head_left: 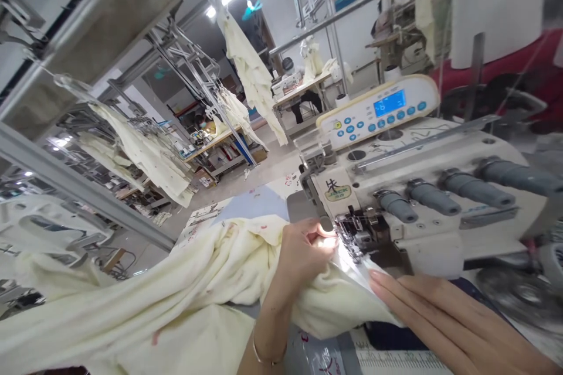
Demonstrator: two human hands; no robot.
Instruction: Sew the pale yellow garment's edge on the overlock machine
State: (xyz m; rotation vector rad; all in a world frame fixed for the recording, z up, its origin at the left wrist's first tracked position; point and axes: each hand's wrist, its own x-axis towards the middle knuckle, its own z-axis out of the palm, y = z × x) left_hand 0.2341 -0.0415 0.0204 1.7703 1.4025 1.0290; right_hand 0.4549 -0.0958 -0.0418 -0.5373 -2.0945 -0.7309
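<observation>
Centrally, cream fabric [185, 299] lies bunched across the near-left worktop [259, 202], its far-right edge fed up to the presser foot [352, 231] of the overlock sewing machine [440, 199]. Left hand [303, 252]: fingers curled, pinching the fabric edge just beside the foot; fingertips washed out by the machine's lamp, so the exact grip is hard to make out. A thin bracelet [264, 357] sits on that wrist. Right hand [444, 322]: flat, fingers extended and together, pressing on the fabric's near-right edge, holding nothing; wrist cut off by the frame. Control panel [382, 111] shows a blue display, unreadable. Far left, hanging cream garments [250, 70]; beyond them a seated person [292, 79], blurred.
</observation>
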